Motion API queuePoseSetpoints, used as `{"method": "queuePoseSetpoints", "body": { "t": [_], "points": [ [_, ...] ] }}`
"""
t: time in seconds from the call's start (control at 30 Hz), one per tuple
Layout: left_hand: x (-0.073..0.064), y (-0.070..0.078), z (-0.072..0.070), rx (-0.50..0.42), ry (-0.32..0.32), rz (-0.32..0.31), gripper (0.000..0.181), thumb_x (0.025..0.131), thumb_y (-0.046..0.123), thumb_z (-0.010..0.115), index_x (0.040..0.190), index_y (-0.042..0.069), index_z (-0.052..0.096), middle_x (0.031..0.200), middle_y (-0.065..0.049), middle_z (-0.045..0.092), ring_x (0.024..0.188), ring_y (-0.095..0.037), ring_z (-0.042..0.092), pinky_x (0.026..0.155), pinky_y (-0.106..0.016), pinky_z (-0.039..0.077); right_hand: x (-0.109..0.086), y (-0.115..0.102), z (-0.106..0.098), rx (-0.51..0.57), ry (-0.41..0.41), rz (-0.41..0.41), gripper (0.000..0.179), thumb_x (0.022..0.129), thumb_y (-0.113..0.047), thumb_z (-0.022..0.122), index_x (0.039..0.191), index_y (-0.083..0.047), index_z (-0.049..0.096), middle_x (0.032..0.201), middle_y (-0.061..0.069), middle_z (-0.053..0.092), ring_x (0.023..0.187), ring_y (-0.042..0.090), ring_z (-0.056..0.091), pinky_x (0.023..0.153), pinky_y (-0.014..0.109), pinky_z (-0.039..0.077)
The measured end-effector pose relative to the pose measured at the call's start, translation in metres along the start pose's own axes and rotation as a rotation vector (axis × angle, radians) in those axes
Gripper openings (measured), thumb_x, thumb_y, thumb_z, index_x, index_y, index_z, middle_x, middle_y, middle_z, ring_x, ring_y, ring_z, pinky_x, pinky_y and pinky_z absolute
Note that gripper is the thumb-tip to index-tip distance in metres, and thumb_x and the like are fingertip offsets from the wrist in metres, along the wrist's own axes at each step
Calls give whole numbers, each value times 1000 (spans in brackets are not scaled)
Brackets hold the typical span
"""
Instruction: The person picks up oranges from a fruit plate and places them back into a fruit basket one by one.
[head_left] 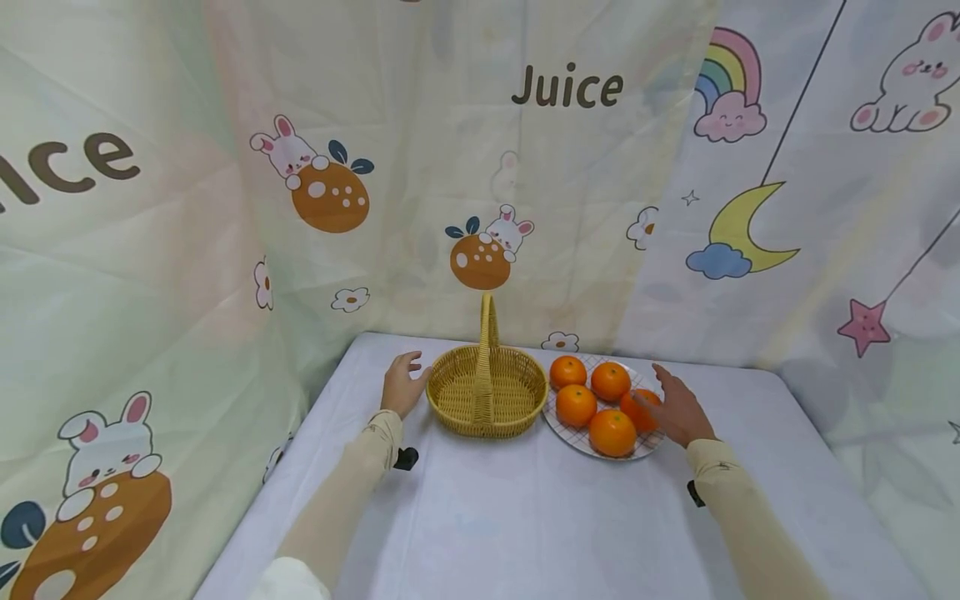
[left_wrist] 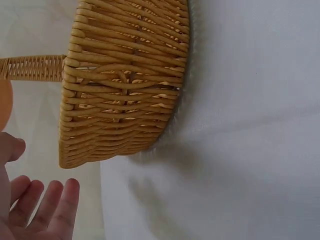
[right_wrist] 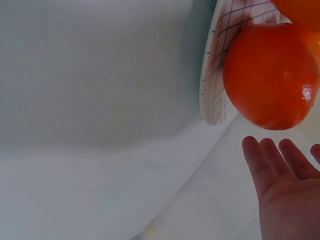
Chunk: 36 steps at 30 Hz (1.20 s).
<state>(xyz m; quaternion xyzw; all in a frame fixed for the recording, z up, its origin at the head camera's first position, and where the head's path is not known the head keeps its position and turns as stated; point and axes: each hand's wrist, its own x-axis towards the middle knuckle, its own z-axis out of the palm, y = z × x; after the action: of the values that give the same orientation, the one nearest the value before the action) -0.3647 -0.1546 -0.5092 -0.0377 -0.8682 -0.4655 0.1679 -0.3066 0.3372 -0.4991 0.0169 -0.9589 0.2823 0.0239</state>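
Note:
A yellow wicker basket with a tall arched handle stands at the middle back of the table, nothing inside it. At its left rim is my left hand, fingers loosely bent and holding nothing; in the left wrist view its fingertips are apart from the woven side. Right of the basket, several oranges lie on a round checked plate. My right hand hovers at the plate's right edge, partly covering one orange. Its fingers are spread and relaxed, with a gap to that fruit in the right wrist view.
A white cloth covers the table. Printed curtains hang right behind it and along the left and right sides. Basket and plate sit close side by side near the back edge.

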Motion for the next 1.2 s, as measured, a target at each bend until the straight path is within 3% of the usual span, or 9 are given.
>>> {"method": "queuePoseSetpoints", "body": {
  "t": [0.13,0.43,0.83,1.2],
  "points": [
    [-4,-5,6,6,-14,-13,42,90,12,71,127,-3,59,126,-19,58,109,-33,62,92,-45,54,-2,4,7,-4,-8,7,91,94,-58,52,152,3,18,145,34,33,126,51,37,105,67,33],
    [-8,-10,12,-57,-9,-3,34,86,0,70,119,-7,63,119,-19,61,107,-34,62,90,-39,56,-3,10,17,-1,1,24,91,93,-62,51,149,5,26,143,34,35,129,51,34,108,67,28],
    [-9,-17,16,-47,1,7,26,88,2,69,114,-3,67,112,-14,64,105,-26,63,89,-30,56,-2,19,26,44,-9,59,90,94,-65,45,148,5,30,144,33,36,128,50,35,109,66,28],
    [-9,-18,16,-58,13,21,27,88,1,68,114,-5,66,112,-16,64,104,-29,64,89,-32,57,-4,17,25,66,-4,77,88,94,-63,47,147,6,31,143,33,38,125,49,39,107,65,32]
  ]
}}
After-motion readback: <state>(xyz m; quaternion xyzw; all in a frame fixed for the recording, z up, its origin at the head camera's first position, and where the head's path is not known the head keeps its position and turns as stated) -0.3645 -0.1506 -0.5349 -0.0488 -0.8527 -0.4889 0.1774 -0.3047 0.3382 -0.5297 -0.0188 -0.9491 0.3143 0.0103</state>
